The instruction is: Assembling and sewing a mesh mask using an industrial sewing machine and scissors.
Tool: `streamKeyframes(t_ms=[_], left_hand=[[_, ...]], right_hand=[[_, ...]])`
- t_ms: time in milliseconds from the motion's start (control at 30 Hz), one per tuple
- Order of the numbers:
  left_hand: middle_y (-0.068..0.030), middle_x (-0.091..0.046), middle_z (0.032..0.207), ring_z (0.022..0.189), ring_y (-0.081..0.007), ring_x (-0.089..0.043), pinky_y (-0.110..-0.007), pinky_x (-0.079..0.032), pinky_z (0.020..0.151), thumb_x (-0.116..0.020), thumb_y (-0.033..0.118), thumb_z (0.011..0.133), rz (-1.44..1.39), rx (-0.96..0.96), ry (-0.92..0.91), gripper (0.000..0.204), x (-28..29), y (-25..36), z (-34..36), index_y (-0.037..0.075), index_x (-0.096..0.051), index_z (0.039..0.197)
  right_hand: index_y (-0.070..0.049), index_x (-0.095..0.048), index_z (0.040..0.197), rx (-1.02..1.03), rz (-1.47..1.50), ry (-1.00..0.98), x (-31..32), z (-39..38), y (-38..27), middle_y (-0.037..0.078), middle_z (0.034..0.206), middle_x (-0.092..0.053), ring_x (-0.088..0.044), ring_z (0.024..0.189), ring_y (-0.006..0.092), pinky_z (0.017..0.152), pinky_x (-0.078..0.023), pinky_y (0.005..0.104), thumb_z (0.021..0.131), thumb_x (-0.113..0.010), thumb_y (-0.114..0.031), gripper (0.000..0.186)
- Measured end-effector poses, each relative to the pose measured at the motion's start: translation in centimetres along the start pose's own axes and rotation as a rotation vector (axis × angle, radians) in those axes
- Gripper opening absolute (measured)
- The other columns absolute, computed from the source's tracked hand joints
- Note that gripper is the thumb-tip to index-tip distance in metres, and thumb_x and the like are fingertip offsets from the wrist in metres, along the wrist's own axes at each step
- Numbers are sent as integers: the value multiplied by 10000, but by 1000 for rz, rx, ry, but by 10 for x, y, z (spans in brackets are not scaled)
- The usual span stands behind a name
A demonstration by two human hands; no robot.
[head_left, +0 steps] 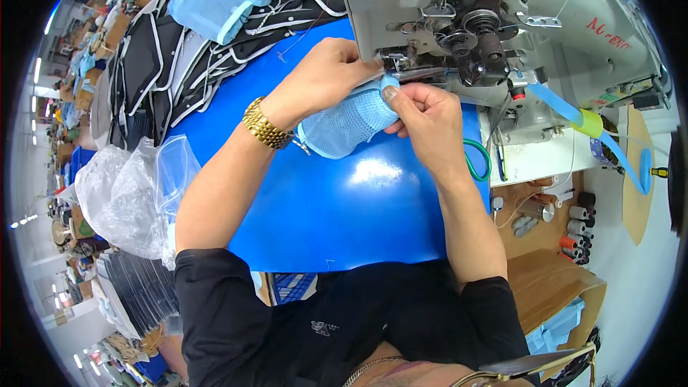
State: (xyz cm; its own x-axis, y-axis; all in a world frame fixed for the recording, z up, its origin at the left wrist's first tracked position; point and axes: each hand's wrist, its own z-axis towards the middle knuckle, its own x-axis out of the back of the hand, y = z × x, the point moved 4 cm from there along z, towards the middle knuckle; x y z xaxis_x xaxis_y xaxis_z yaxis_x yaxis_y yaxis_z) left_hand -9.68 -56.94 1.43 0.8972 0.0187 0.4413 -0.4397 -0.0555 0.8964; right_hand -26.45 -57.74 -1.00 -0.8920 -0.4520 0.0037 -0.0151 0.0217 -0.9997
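Note:
A light blue mesh pouch [345,125] is stretched between my two hands, its top edge close to the needle area of a sewing machine [401,0]. My left hand [326,75] is closed at the pouch's upper left edge, and its fingertips are partly hidden by the machine's front parts. With thumb and fingers pinched, my right hand [426,115] grips the pouch's upper right edge. A small cord end hangs at the pouch's lower left, below my gold watch [264,123]. Light blue binding tape [555,102] runs into the machine from the right.
Black pieces with white edging [154,64] pile at the far left, topped by more blue mesh pouches [211,11]. Clear plastic bags [122,186] bulge at the left edge of the blue work surface [337,222]. Thread spools [577,227] and a cardboard box [552,279] stand at right.

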Motion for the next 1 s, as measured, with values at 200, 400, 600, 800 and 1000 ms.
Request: streamKeyframes(t_ms=[200, 400, 600, 800, 1000], left_hand=[[-87, -613, 700, 654, -219, -582, -322, -453, 613, -796, 155, 732, 606, -798, 464, 203, 22, 42, -68, 42, -629, 750], [-118, -628, 1108, 1021, -293, -612, -390, -497, 841, -702, 33, 743, 778, -749, 222, 363, -21, 40, -86, 41, -640, 1101], [-95, -590, 974, 1056, -289, -562, -463, -435, 965, -643, 88, 717, 964, -818, 72, 201, -14, 53, -62, 61, -596, 910], [-78, -561, 838, 856, -251, -588, -394, -499, 873, -667, 74, 693, 943, -861, -85, 134, -48, 46, -89, 52, -593, 803], [-124, -643, 1004, 892, -279, -646, -369, -545, 769, -666, 89, 743, 769, -1049, -34, 146, -59, 70, -97, 28, -656, 875]], right_hand=[[43, -697, 818, -30, 49, -15, 4, -1, -1, 56, 669, -670, -622, 547, 95, 500, -481, 221, 868, -682, -163, 213], [35, -703, 870, -7, 64, -38, 5, -1, 2, 53, 688, -678, -630, 578, 95, 529, -494, 223, 858, -681, -141, 177], [23, -680, 854, 63, -25, -34, 4, -3, 9, 44, 690, -669, -588, 583, 65, 529, -462, 235, 782, -656, -71, 121], [5, -617, 774, 62, -274, -10, 1, -16, 19, 95, 606, -579, -536, 519, 169, 515, -431, 328, 751, -648, -106, 117], [7, -573, 758, -13, -110, -75, -1, -27, 45, 108, 595, -544, -510, 535, 209, 523, -404, 349, 798, -641, -120, 150]])
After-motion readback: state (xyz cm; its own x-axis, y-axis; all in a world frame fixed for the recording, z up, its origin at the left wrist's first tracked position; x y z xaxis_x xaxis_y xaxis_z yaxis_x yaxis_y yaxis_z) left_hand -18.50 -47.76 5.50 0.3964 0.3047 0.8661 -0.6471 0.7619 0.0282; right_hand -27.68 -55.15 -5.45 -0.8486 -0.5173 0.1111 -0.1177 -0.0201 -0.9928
